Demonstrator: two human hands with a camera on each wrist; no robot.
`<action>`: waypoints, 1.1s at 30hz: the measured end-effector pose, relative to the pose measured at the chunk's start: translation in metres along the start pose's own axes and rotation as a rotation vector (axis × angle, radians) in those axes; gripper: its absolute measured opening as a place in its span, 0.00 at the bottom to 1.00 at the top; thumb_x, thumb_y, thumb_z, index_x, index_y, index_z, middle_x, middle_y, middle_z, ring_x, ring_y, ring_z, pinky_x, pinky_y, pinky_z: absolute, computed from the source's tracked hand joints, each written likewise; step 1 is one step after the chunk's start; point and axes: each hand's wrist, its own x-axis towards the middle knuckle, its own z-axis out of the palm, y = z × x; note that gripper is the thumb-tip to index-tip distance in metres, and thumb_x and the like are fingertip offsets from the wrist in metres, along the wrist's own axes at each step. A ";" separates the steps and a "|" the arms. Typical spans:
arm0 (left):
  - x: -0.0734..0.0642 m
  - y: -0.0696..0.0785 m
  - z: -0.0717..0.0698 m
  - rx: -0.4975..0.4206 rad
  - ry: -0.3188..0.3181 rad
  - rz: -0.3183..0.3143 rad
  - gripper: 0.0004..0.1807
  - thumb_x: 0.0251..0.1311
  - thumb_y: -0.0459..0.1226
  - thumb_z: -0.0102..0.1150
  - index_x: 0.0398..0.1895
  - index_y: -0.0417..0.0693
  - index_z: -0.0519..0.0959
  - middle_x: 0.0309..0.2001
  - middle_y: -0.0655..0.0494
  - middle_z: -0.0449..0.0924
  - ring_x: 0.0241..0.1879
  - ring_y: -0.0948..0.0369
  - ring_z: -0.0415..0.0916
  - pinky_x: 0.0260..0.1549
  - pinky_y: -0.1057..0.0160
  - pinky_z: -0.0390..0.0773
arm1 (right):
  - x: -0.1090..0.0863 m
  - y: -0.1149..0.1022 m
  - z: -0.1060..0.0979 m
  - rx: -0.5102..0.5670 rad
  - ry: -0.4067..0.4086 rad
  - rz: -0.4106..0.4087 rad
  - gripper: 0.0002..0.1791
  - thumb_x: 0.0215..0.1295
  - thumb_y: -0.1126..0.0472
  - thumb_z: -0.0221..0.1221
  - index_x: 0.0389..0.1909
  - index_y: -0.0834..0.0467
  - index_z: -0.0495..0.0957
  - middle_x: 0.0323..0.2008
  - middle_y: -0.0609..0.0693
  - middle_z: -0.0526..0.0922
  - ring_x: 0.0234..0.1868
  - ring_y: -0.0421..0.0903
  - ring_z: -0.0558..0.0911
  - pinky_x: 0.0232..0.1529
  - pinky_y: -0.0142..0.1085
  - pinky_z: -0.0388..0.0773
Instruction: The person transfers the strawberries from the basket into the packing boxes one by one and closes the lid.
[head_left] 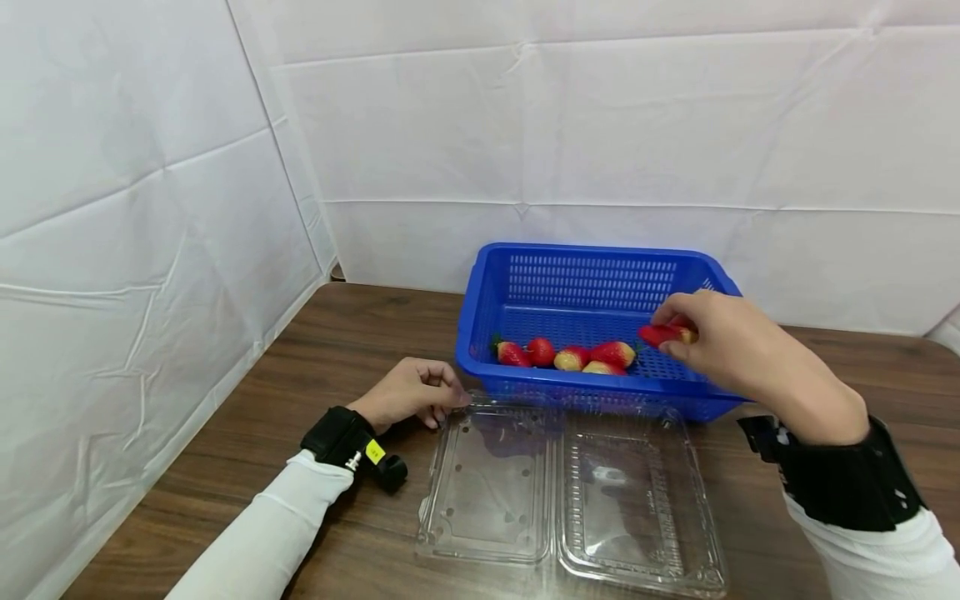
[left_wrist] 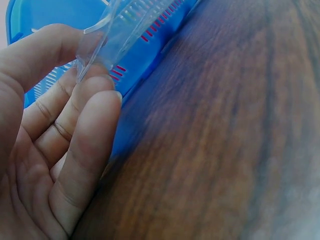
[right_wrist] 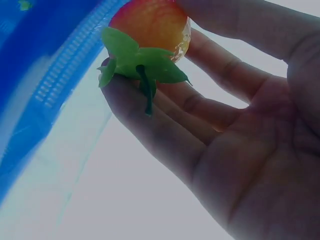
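A strawberry point(right_wrist: 155, 27) with green leaves and a short stem is held by the fingers of my right hand point(head_left: 742, 346), above the right side of a blue plastic basket point(head_left: 592, 250). Several red and pale-tipped strawberries point(head_left: 611, 354) lie along the basket's near side. In front of it a clear plastic clamshell box point(head_left: 491, 508) lies opened flat on the table, its two halves side by side. My left hand point(head_left: 412, 392) pinches the far left corner of this box between thumb and fingers; the left wrist view shows the clear edge point(left_wrist: 95, 42) between them.
The brown wooden table point(head_left: 247, 417) runs under everything. White sheeting point(head_left: 600, 125) hangs behind the basket and along the left side. Black camera bands point(head_left: 337, 437) sit on both wrists. The basket's near wall stands right at the box's far edge.
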 end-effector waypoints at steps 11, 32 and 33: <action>0.001 -0.003 0.000 0.007 0.001 -0.002 0.05 0.65 0.35 0.71 0.34 0.43 0.84 0.28 0.53 0.82 0.26 0.59 0.78 0.25 0.65 0.85 | -0.017 -0.019 0.007 -0.037 0.089 -0.140 0.14 0.62 0.68 0.74 0.48 0.63 0.86 0.41 0.55 0.84 0.40 0.52 0.80 0.39 0.50 0.82; 0.000 0.000 0.000 -0.011 -0.006 0.006 0.04 0.65 0.34 0.71 0.35 0.43 0.84 0.28 0.53 0.82 0.25 0.60 0.78 0.23 0.66 0.85 | -0.036 -0.041 0.016 -0.002 -0.057 -0.316 0.19 0.58 0.69 0.77 0.49 0.55 0.85 0.43 0.45 0.81 0.35 0.40 0.79 0.33 0.33 0.83; 0.000 -0.001 0.000 -0.012 -0.007 0.006 0.04 0.65 0.34 0.71 0.35 0.43 0.84 0.28 0.53 0.82 0.25 0.60 0.78 0.23 0.65 0.84 | -0.036 -0.042 0.017 0.006 -0.071 -0.329 0.19 0.59 0.69 0.77 0.49 0.54 0.85 0.43 0.44 0.80 0.35 0.39 0.79 0.33 0.33 0.83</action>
